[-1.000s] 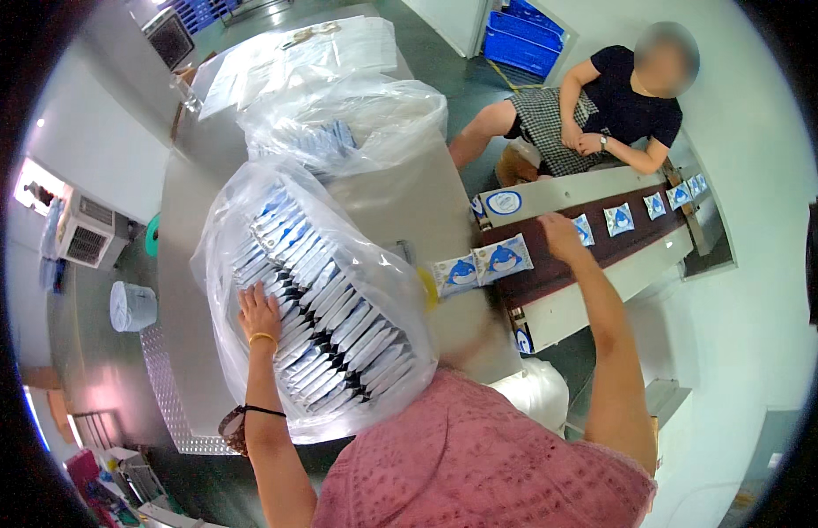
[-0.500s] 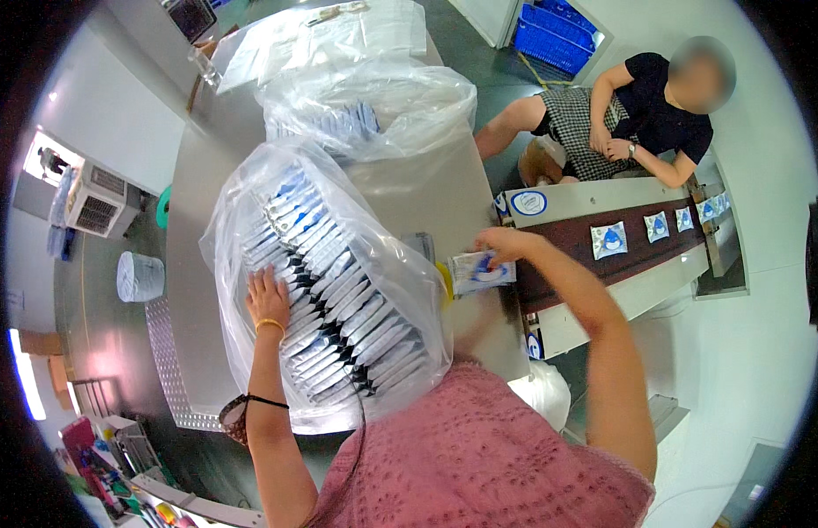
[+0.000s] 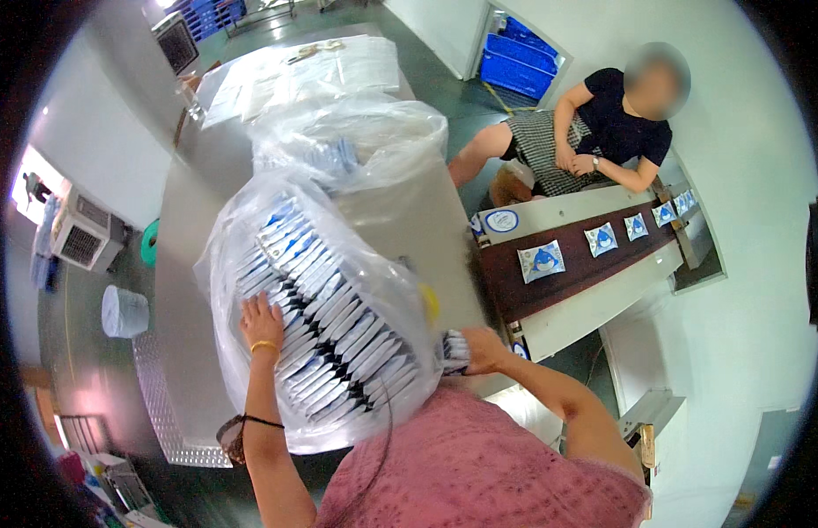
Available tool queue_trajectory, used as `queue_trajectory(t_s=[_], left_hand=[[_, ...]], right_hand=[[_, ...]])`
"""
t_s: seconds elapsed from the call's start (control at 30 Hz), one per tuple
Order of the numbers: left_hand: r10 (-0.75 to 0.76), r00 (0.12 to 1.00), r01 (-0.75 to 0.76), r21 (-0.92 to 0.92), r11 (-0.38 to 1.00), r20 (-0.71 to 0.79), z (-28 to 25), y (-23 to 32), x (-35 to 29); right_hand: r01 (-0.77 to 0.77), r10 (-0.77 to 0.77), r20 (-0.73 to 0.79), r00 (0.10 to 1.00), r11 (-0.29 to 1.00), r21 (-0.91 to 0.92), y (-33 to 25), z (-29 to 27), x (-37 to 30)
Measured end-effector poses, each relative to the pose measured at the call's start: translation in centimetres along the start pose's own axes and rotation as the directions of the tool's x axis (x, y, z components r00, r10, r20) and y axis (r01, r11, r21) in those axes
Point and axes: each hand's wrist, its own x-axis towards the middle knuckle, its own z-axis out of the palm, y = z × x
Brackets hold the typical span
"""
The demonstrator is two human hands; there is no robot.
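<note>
A large clear plastic bag (image 3: pixel 217 255) lies on the metal table, filled with two rows of upright white-and-blue sachets (image 3: pixel 325 321) packed edge to edge. My left hand (image 3: pixel 262 322) rests on the left row with its fingers stretched out, gripping nothing. At the right side of the bag, near my body, my right hand (image 3: pixel 486 350) is closed round a small stack of sachets (image 3: pixel 454 352). Its fingertips are partly hidden. Farther right, a dark conveyor belt (image 3: pixel 506 299) carries single sachets (image 3: pixel 542 261) spaced in a line.
Another clear bag (image 3: pixel 400 128) with sachets sits farther back on the table (image 3: pixel 184 207), before white sheets (image 3: pixel 321 75) with scissors on top. A seated co-worker (image 3: pixel 594 132) is beyond the conveyor. A white bucket (image 3: pixel 125 312) stands on the floor at left.
My right hand has drawn back from the conveyor edge toward the bag's near right side, with the sachets in it. The belt's sachets have come closer. My left hand stays on the row.
</note>
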Motion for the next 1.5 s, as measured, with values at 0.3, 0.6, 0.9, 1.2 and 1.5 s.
queue_trajectory(t_s=[0.3,0.6,0.9,1.2,1.5], left_hand=[[0.155,0.985,-0.117,-0.366,0.923,0.075,0.2,-5.5,4.9],[-0.138,0.977,0.197,-0.943,0.266,0.165,2.5,-7.5,9.5],[-0.362,0.932,0.118,-0.937,0.328,-0.009,0.5,-8.6,8.8],[-0.043,0.999,0.044,-0.119,0.992,0.016,-1.4,-2.4,8.0],[-0.008,1.000,0.008,0.090,0.996,-0.002,1.0,-1.8,8.8]], right_hand=[[0.004,0.235,-0.044,0.971,0.167,0.986,-6.6,-17.2,0.2],[0.520,-0.400,-0.339,0.852,0.726,0.451,-31.9,-16.9,25.3],[0.522,-0.560,0.019,0.828,0.760,-0.387,-34.4,-7.3,35.6],[0.628,-0.666,0.001,0.746,0.704,-0.331,-28.7,-8.2,27.1],[0.592,-0.456,-0.409,0.790,0.742,0.315,-16.1,-12.8,5.5]])
